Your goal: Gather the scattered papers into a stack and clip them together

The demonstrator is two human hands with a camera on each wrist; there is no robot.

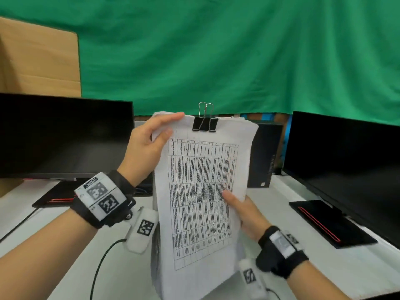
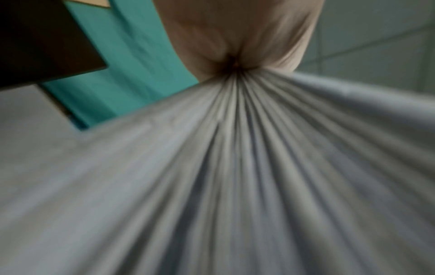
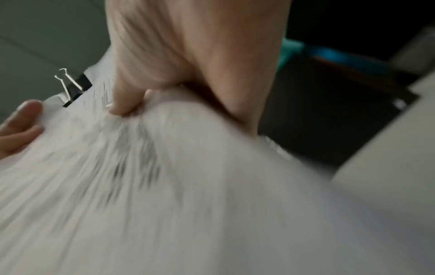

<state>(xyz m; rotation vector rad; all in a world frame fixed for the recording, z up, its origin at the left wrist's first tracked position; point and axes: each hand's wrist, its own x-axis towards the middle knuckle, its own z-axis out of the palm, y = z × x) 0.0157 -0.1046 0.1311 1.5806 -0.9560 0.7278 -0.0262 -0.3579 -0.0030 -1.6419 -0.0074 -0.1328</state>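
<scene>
A thick stack of white papers (image 1: 201, 202) with a printed table on top stands upright over the desk. A black binder clip (image 1: 205, 124) with silver wire handles is clamped on its top edge. My left hand (image 1: 149, 144) grips the stack's upper left corner, thumb on the front. My right hand (image 1: 246, 213) holds the right edge lower down, thumb pressed on the print. The left wrist view shows fanned page edges (image 2: 235, 167) pinched under my left hand (image 2: 237, 37). The right wrist view shows my right hand (image 3: 188, 65), the stack (image 3: 164, 186) and the clip (image 3: 74, 86).
A black monitor (image 1: 65, 135) stands at the left and another monitor (image 1: 342, 169) at the right, each on a dark base. A dark computer case (image 1: 264, 152) sits behind the papers. A green cloth (image 1: 216, 50) hangs behind the white desk (image 1: 71, 260). A black cable (image 1: 101, 263) trails across the desk.
</scene>
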